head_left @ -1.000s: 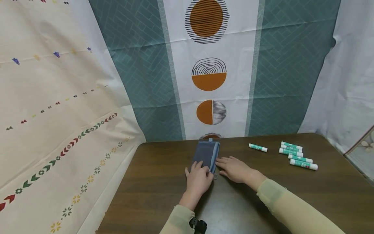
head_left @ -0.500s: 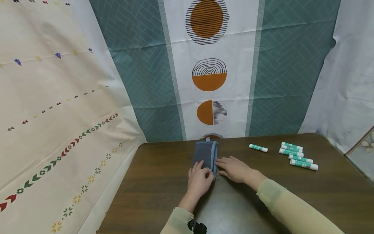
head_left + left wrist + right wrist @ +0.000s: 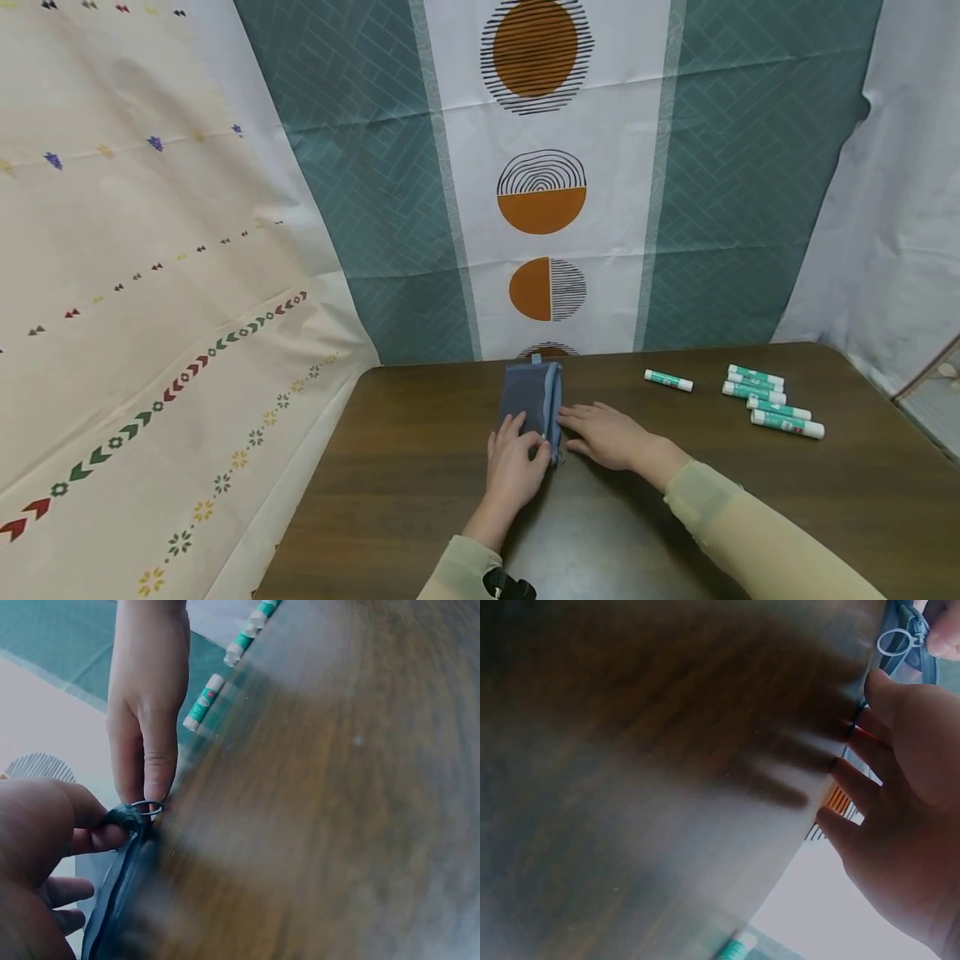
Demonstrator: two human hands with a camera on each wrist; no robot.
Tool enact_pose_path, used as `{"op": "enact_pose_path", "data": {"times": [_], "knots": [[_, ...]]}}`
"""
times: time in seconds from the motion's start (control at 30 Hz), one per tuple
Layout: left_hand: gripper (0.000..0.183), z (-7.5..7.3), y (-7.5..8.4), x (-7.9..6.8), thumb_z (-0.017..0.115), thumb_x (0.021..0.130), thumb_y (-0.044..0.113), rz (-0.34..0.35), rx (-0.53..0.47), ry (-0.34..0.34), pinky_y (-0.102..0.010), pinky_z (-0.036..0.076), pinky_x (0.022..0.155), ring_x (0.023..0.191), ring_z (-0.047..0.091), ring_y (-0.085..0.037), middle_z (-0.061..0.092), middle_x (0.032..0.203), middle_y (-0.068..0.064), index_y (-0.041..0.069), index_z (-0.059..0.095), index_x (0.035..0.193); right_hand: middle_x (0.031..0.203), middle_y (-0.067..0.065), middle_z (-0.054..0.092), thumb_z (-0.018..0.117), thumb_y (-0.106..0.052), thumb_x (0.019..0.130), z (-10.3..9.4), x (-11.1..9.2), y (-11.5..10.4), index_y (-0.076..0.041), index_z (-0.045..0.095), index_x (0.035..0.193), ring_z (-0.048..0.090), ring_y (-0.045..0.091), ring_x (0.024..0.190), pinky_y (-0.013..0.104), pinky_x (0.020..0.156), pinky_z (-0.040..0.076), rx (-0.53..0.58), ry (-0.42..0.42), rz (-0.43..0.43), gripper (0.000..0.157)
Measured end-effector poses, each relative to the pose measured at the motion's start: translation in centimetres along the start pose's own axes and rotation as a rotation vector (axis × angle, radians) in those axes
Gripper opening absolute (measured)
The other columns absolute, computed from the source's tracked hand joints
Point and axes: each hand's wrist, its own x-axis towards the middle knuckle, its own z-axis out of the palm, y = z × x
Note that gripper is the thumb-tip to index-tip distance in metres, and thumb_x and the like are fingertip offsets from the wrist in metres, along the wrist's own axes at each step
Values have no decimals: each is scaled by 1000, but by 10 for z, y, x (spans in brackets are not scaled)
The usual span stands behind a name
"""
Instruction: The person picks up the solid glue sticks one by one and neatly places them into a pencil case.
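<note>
A blue zippered pouch [image 3: 522,393] lies on the brown table toward its far edge, zipper along its right side. With thumb and forefinger my left hand [image 3: 513,468] pinches the pouch's near right corner, at the zipper's end; the other fingers lie over the pouch. A metal ring pull [image 3: 880,643] hangs at that corner, beside the pinching fingers. My right hand [image 3: 606,437] rests beside the pouch with extended fingers, fingertips right at its right edge. In the left wrist view, the thumb of the right hand [image 3: 154,697] comes close to the ring.
One glue stick [image 3: 668,381] lies alone on the table [image 3: 390,483], right of the pouch. Several more glue sticks [image 3: 787,424] lie grouped farther right. A patterned curtain [image 3: 555,175] hangs behind the table's far edge, and a cream cloth [image 3: 180,350] hangs at the left.
The pouch has turned slightly, its far end swinging left, while my left hand keeps near its near corner. My right hand has hardly moved. The head view has shifted a little.
</note>
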Motion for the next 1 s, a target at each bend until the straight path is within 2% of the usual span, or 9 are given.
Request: {"op": "enact_pose_path", "data": {"times": [0.27,0.53,0.77,1.0], "knots": [[24,0,2,0,70,102,21,7,-10,45,-79,26,121,156,42,-45,59,160,-18,22,73,78,163,19,55,67,-29,111,2,-2,2,-1,60,155,50,45,151,68,123,34,16,15,-4,53],[21,0,1,0,70,100,19,14,-47,88,-79,27,121,155,44,-45,61,158,-17,20,74,79,163,19,56,67,-30,110,4,-2,3,-1,61,154,51,45,151,68,123,35,10,21,-7,53],[16,2,-1,0,70,96,18,-7,41,112,-71,35,121,151,49,-47,63,155,-20,19,71,81,164,19,55,65,-31,112,3,-1,3,-1,59,156,50,44,152,67,124,34,2,9,-3,53],[15,4,-2,1,72,94,16,7,76,140,-70,38,119,149,51,-46,64,154,-18,18,71,79,162,20,56,66,-30,111,3,-1,4,-1,60,155,51,45,151,68,123,35,-9,16,-10,53]]}}
